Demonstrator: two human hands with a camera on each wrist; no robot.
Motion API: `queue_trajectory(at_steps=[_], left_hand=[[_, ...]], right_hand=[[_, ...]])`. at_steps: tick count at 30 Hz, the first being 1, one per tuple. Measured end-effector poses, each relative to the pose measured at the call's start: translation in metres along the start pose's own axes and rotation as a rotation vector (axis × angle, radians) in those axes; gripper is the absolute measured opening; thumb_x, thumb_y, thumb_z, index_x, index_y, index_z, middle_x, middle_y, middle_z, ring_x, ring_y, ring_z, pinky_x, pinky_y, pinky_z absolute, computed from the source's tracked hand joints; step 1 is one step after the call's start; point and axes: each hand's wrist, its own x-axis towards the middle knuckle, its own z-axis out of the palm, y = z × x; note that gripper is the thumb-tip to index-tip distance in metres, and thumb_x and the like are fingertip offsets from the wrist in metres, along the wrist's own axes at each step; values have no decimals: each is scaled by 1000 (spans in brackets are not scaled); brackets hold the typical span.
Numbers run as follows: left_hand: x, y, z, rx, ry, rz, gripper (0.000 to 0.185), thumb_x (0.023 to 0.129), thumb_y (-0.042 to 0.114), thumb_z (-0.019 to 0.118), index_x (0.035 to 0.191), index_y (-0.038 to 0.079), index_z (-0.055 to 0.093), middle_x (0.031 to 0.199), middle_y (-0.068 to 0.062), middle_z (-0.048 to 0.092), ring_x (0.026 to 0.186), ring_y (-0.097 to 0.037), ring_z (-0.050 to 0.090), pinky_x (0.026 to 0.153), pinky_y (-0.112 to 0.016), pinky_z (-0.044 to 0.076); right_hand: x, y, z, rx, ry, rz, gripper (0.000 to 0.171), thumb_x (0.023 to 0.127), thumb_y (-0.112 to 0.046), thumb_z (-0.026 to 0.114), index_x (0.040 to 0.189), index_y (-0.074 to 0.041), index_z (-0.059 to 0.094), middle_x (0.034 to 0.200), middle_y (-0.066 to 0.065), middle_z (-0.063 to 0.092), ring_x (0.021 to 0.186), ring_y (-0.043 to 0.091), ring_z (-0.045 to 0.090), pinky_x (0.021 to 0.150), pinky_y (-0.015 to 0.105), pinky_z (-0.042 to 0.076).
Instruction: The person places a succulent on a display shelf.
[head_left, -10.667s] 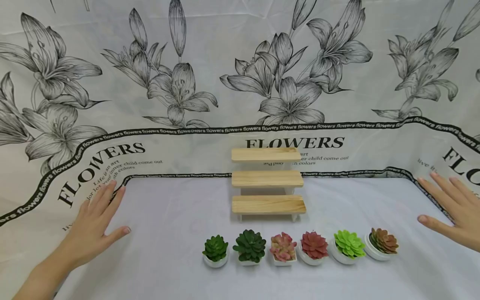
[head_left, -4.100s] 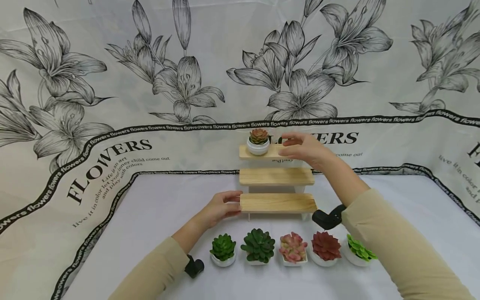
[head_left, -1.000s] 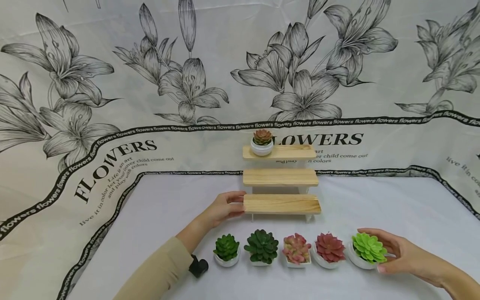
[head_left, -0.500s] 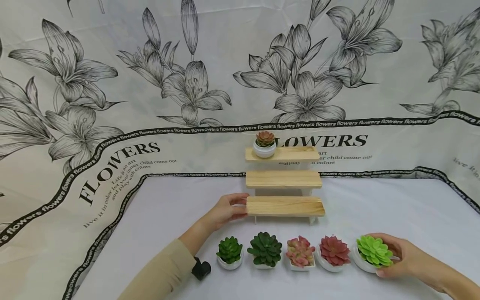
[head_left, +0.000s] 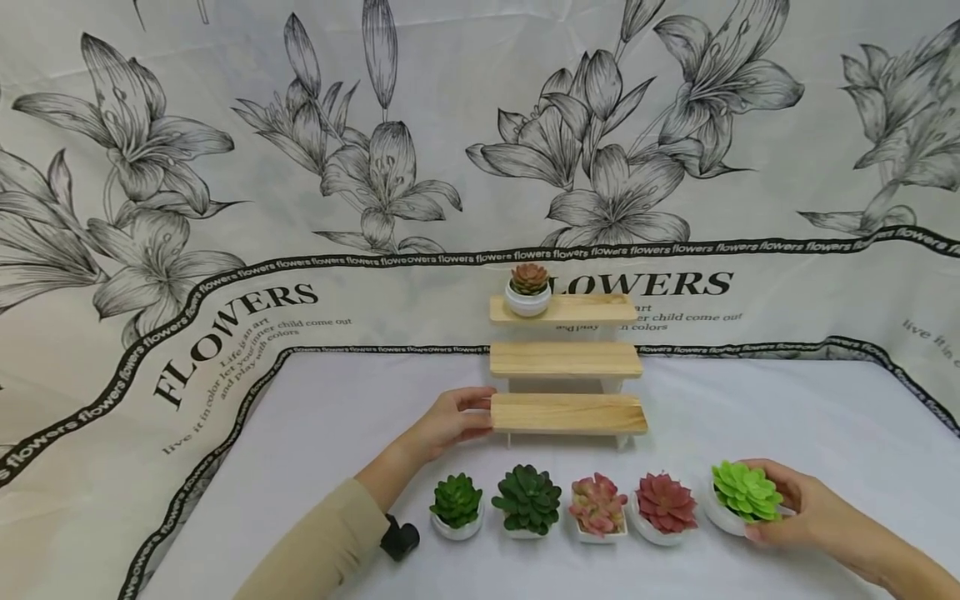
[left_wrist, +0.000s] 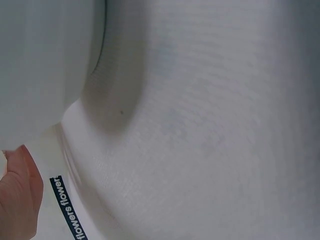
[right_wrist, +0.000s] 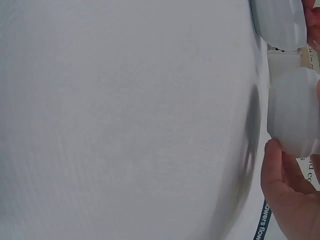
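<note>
Two things gripped: bottom shelf [head_left: 570, 413] by left hand [head_left: 448, 423], lime succulent [head_left: 746, 492] by right hand [head_left: 802, 510]

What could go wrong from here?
1. The right hand holds the bright green succulent right beside the red succulent; a sideways move might knock that neighbor.
2. The left hand grips the left end of the bottom shelf; a tug could jolt the brown succulent on the top shelf.
3. That brown succulent stands near the shelf's left end, so a bump might tip it off.
</note>
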Motion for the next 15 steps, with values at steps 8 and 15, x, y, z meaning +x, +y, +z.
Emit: queue_trajectory(at_steps=[8, 15], left_hand=[[1, 2, 0, 16, 6, -15, 49, 88, -5, 56, 136, -2, 44, 126, -21, 48, 97, -21, 59, 88, -33, 52], [1, 0, 1, 13, 19, -23, 48, 88, -6, 57, 135, -2, 45, 126, -21, 48, 96, -21, 60, 88, -34, 53]], right_hand=[[-3, -20, -10, 22, 78, 30, 50, 88, -14, 64, 129, -29, 40, 121, -10, 46, 96, -11, 46, 75, 22, 51], [0, -41, -23, -28, 145, 5, 74, 88, -13, 64, 140, 12, 17, 125, -4, 44, 95, -15, 45, 75, 18, 50]])
